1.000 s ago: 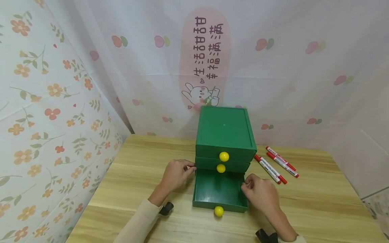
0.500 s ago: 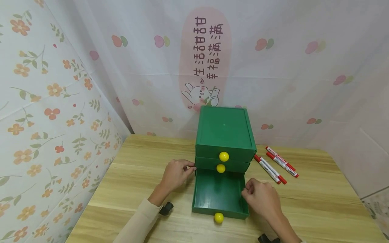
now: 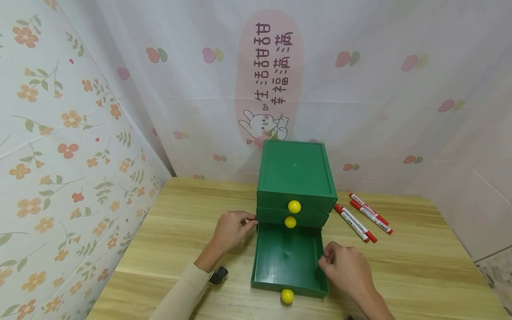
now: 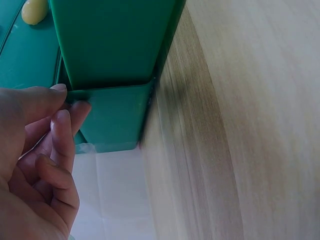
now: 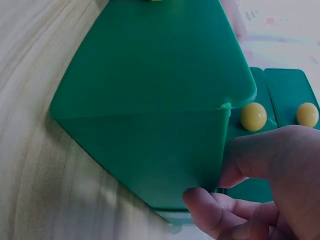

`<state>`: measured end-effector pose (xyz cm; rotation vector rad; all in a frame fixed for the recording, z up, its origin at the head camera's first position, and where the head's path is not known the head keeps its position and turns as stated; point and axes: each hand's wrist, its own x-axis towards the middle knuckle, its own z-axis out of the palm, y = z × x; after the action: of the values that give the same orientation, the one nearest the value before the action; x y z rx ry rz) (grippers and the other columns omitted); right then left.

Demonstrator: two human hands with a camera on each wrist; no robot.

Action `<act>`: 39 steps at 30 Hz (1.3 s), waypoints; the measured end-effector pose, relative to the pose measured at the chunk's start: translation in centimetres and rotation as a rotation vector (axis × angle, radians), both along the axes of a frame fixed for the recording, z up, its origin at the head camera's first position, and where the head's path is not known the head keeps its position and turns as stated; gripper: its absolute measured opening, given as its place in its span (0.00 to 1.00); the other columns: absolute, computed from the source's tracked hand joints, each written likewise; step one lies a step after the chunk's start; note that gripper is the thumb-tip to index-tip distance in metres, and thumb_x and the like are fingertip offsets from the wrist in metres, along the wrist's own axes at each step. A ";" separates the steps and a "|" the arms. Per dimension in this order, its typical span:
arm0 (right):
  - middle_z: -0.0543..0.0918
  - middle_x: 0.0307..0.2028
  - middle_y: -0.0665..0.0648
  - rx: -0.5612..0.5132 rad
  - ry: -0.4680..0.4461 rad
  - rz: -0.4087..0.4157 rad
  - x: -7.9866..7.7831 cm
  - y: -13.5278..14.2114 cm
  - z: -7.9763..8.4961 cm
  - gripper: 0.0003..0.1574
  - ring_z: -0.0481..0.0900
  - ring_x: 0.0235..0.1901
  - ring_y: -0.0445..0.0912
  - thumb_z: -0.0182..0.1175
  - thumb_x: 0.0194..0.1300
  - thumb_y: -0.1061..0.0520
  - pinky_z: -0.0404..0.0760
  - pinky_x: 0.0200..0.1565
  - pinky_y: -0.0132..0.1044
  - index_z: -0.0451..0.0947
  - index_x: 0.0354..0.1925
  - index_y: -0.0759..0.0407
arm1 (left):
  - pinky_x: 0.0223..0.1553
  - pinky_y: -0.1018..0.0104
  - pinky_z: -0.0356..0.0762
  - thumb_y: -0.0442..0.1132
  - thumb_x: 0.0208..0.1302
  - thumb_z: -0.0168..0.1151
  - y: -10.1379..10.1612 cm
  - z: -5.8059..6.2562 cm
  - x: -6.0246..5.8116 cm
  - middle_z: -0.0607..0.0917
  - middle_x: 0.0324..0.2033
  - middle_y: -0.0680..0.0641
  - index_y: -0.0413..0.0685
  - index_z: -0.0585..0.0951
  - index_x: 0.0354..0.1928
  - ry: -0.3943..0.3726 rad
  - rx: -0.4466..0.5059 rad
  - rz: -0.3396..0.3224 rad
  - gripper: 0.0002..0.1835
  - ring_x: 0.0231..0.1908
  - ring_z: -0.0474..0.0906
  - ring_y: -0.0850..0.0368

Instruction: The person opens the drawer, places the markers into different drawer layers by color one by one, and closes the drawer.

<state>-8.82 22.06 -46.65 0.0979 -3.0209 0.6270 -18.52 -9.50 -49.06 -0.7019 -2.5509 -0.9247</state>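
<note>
A green drawer cabinet point(image 3: 295, 171) with round yellow knobs stands on the wooden table. Its bottom drawer point(image 3: 285, 262) is pulled far out, and nothing lies inside. My left hand point(image 3: 231, 232) pinches the casing's front edge at the lower left between thumb and fingers; the left wrist view shows the thumb right on the casing rim point(image 4: 112, 117). On the other side, my right hand point(image 3: 347, 270) grips the drawer's right wall point(image 5: 150, 155), thumb and curled fingers at its upper edge. The drawer's yellow knob point(image 3: 287, 296) is untouched. Both upper drawers point(image 3: 308, 218) are closed.
Several red-and-white markers point(image 3: 354, 223) lie on the table point(image 3: 420, 266) to the right of the cabinet. A printed white curtain point(image 3: 200, 133) hangs behind, and a floral curtain point(image 3: 72, 178) borders the left side.
The bottom drawer has slid further out toward me, with my right hand moving along at its right wall. My left hand has stayed at the casing's edge.
</note>
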 end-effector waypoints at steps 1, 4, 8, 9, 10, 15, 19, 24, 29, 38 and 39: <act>0.69 0.14 0.43 0.002 0.000 0.003 0.1 0.0 0.0 0.08 0.65 0.14 0.40 0.67 0.54 0.54 0.64 0.17 0.33 0.76 0.26 0.50 | 0.21 0.75 0.70 0.43 0.61 0.70 0.0 0.0 0.0 0.89 0.31 0.54 0.52 0.90 0.36 0.000 -0.003 0.001 0.05 0.22 0.75 0.69; 0.69 0.14 0.43 0.007 -0.003 0.006 0.3 0.0 0.0 0.08 0.65 0.14 0.40 0.67 0.54 0.54 0.64 0.17 0.33 0.76 0.26 0.50 | 0.22 0.75 0.70 0.44 0.62 0.70 0.0 0.1 0.1 0.89 0.32 0.55 0.53 0.90 0.36 0.001 -0.010 0.005 0.05 0.23 0.75 0.69; 0.70 0.15 0.42 -0.007 -0.012 0.009 0.5 0.1 0.2 0.08 0.66 0.14 0.39 0.68 0.54 0.53 0.65 0.18 0.32 0.76 0.26 0.50 | 0.22 0.75 0.70 0.43 0.61 0.70 0.0 0.0 0.1 0.89 0.32 0.56 0.53 0.90 0.36 0.000 -0.010 0.005 0.05 0.23 0.75 0.70; 0.70 0.15 0.42 -0.012 -0.008 0.007 0.4 0.2 0.3 0.09 0.66 0.15 0.39 0.68 0.55 0.52 0.65 0.18 0.32 0.76 0.26 0.49 | 0.22 0.76 0.70 0.43 0.61 0.70 0.0 0.0 0.1 0.89 0.32 0.56 0.53 0.90 0.36 0.001 -0.010 0.004 0.05 0.23 0.75 0.70; 0.70 0.15 0.42 -0.017 -0.001 0.002 0.4 0.3 0.4 0.09 0.66 0.15 0.39 0.68 0.56 0.51 0.65 0.18 0.32 0.77 0.27 0.49 | 0.21 0.76 0.70 0.43 0.61 0.70 0.0 0.0 0.1 0.89 0.32 0.56 0.53 0.90 0.36 0.003 -0.009 0.002 0.05 0.23 0.75 0.70; 0.73 0.17 0.41 -0.057 0.138 -0.018 -0.5 1.5 0.7 0.05 0.66 0.15 0.38 0.67 0.58 0.52 0.64 0.17 0.32 0.80 0.30 0.50 | 0.19 0.75 0.68 0.41 0.61 0.71 0.0 0.0 0.1 0.89 0.33 0.56 0.52 0.90 0.36 0.014 0.007 -0.012 0.04 0.20 0.71 0.70; 0.77 0.20 0.43 -0.101 0.251 -0.045 -1.6 3.1 0.5 0.03 0.68 0.17 0.37 0.67 0.58 0.55 0.65 0.19 0.32 0.82 0.32 0.52 | 0.18 0.75 0.66 0.40 0.60 0.71 -0.1 -0.1 0.1 0.89 0.33 0.55 0.51 0.90 0.36 0.020 0.015 -0.020 0.04 0.18 0.69 0.71; 0.81 0.26 0.47 -0.135 0.295 -0.100 -3.5 5.4 -0.6 0.05 0.74 0.23 0.41 0.68 0.57 0.55 0.67 0.22 0.34 0.83 0.34 0.54 | 0.18 0.75 0.67 0.40 0.60 0.71 -0.1 -0.1 0.0 0.89 0.32 0.54 0.51 0.90 0.35 0.022 0.012 -0.018 0.04 0.18 0.70 0.71; 0.84 0.30 0.52 -0.142 0.300 -0.146 -4.9 7.6 -1.9 0.11 0.77 0.27 0.44 0.69 0.56 0.55 0.69 0.23 0.37 0.84 0.38 0.57 | 0.21 0.76 0.71 0.42 0.61 0.71 0.0 -0.1 -0.1 0.89 0.31 0.53 0.50 0.90 0.35 0.020 0.009 -0.020 0.05 0.22 0.75 0.70; 0.85 0.32 0.57 -0.115 0.258 -0.191 -6.5 9.8 -3.5 0.15 0.76 0.25 0.47 0.70 0.55 0.54 0.66 0.19 0.37 0.85 0.40 0.60 | 0.21 0.76 0.72 0.42 0.60 0.71 -0.1 0.0 -0.1 0.89 0.30 0.54 0.51 0.90 0.35 0.014 0.022 -0.026 0.05 0.22 0.76 0.70; 0.86 0.32 0.57 -0.115 0.259 -0.190 -6.6 10.0 -3.7 0.16 0.77 0.26 0.48 0.71 0.55 0.54 0.66 0.20 0.37 0.85 0.40 0.60 | 0.21 0.76 0.72 0.42 0.60 0.71 -0.1 0.0 0.0 0.89 0.30 0.54 0.51 0.90 0.35 0.014 0.023 -0.027 0.05 0.22 0.76 0.70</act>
<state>-15.44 32.03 -50.33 -0.1040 -2.6982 0.7075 -18.56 -9.58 -49.03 -0.7354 -2.5204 -0.9526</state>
